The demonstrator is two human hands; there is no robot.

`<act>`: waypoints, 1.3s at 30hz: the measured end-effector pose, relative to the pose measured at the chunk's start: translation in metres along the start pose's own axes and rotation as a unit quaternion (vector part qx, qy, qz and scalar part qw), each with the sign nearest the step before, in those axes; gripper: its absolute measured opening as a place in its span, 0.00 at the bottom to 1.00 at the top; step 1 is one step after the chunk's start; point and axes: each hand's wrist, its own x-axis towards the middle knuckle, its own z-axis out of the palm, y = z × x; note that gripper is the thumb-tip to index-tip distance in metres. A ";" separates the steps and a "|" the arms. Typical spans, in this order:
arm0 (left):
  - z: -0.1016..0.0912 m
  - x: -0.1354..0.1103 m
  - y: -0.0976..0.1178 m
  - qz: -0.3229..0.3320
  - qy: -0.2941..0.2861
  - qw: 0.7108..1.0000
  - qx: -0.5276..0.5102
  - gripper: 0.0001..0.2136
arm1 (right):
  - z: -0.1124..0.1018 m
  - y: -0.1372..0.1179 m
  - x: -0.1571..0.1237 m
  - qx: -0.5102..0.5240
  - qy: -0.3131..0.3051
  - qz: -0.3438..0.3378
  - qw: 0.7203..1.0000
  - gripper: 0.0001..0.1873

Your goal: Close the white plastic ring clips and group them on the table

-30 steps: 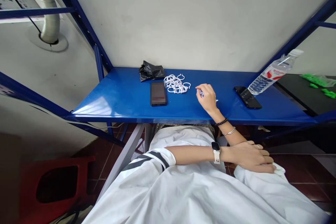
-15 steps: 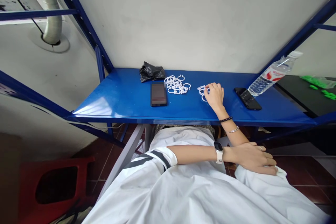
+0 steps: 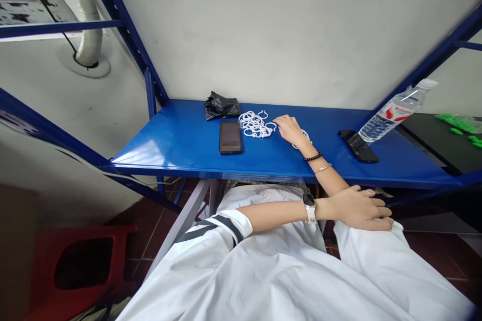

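Note:
A pile of white plastic rings (image 3: 256, 124) lies on the blue metal shelf (image 3: 176, 143) near the wall. My right hand (image 3: 288, 128) reaches across to the pile's right edge, its fingers stretched out and the fingertips touching the rings. A few separate white rings (image 3: 306, 135) lie on the shelf, partly hidden behind that wrist. My left hand (image 3: 359, 208), with a white watch on its wrist, lies flat across my right forearm and white sleeve below the shelf edge.
A dark phone (image 3: 230, 136) lies left of the pile, with a crumpled black bag (image 3: 222, 106) behind it. A second phone (image 3: 357, 145) and a tilted water bottle (image 3: 395, 110) are at the right. A red stool (image 3: 75, 261) stands lower left.
My right hand left the small group of rings on the shelf and moved left to the big pile, fingers now extended. My left hand stayed on the forearm.

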 end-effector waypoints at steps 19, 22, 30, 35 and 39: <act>0.019 -0.011 0.002 0.000 0.057 0.997 0.046 0.21 | 0.002 0.001 0.000 0.140 0.003 0.008 0.990 0.07; 0.024 -0.009 0.003 -0.005 0.074 0.995 0.065 0.21 | -0.002 -0.010 -0.002 0.280 0.017 0.002 0.960 0.09; 0.031 -0.006 0.009 0.001 0.003 0.998 0.055 0.23 | -0.021 -0.042 -0.026 0.612 -0.061 0.055 0.787 0.17; 0.035 -0.004 0.012 0.024 -0.085 0.996 0.017 0.23 | -0.027 -0.049 -0.043 0.682 -0.100 0.088 0.719 0.18; 0.033 -0.002 0.010 0.022 -0.113 0.993 0.002 0.24 | -0.022 -0.045 -0.041 0.731 -0.073 0.151 0.662 0.18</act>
